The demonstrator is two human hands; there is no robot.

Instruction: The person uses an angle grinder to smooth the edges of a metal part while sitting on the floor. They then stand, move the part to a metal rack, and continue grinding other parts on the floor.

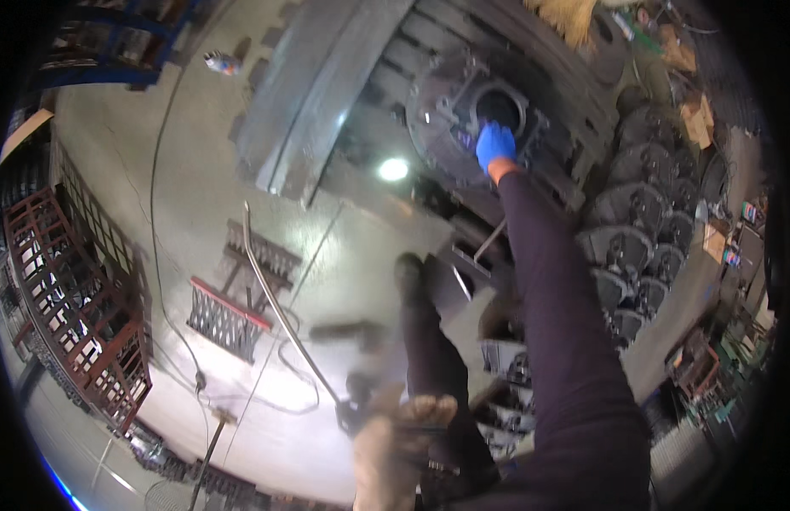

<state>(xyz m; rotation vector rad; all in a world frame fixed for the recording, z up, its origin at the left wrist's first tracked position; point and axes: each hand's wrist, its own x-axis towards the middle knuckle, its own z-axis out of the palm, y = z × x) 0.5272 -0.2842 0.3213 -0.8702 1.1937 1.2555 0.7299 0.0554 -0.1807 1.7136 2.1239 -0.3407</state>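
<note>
My right hand [496, 145], in a blue glove, is at the lower edge of the dark round opening in a large cast metal housing [446, 111]. Its fingers look curled together; whatever they hold, if anything, is hidden. Low in the view, blurred by motion, my left hand [386, 456] is closed around the dark handle of a tool with a long metal tube [280, 311]. The tube is thin and bent, slanting up to the left over the floor, its tip apart from the housing. The housing rests on a slotted metal table [548, 47].
Several round castings [629, 213] crowd the right side. Steel beams [318, 85] lie left of the housing. A low rack with a red bar [231, 305] stands on the floor near a cable [156, 230]. Brown metal crates [75, 307] are at the far left.
</note>
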